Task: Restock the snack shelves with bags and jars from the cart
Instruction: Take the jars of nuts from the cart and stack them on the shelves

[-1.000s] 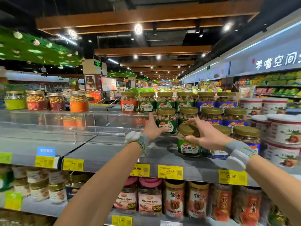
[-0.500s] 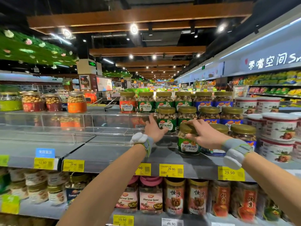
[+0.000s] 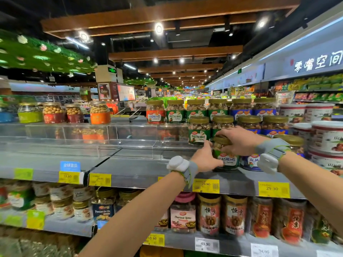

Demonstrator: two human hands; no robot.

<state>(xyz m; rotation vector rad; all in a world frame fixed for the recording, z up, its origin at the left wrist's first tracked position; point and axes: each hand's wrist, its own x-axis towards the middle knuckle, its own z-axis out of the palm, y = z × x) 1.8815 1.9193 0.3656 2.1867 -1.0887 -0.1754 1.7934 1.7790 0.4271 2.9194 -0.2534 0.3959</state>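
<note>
Both hands are on one jar at the middle shelf (image 3: 144, 167). We note the left hand (image 3: 205, 161) cupped against the lower left side of the cashews jar (image 3: 229, 160), thumb at the front by the label and the other fingers reaching round behind, where we lose sight of them. Right hand (image 3: 241, 140) comes in from the right and sits on top, fingers curled down over the gold lid (image 3: 220, 140) and the jar's shoulder. So the jar lies between the two hands: one low and to its left, one above it.

Jar stands upright near the shelf's front edge, green label facing us. We cannot tell whether its base rests on the shelf or is just clear of it. Just behind and to its left stands a pistachios jar (image 3: 198, 135); a blue-labelled jar (image 3: 249, 162) is close on its right, partly hidden by the right wrist. More gold-lidded jars are ranked behind.

Each wrist carries a grey band with a white device (image 3: 178, 164). Left of the jar the shelf surface shows bare grey behind clear dividers (image 3: 133, 145). Yellow price tags (image 3: 205, 186) line the shelf edge; white tubs (image 3: 327, 137) are stacked at far right.
</note>
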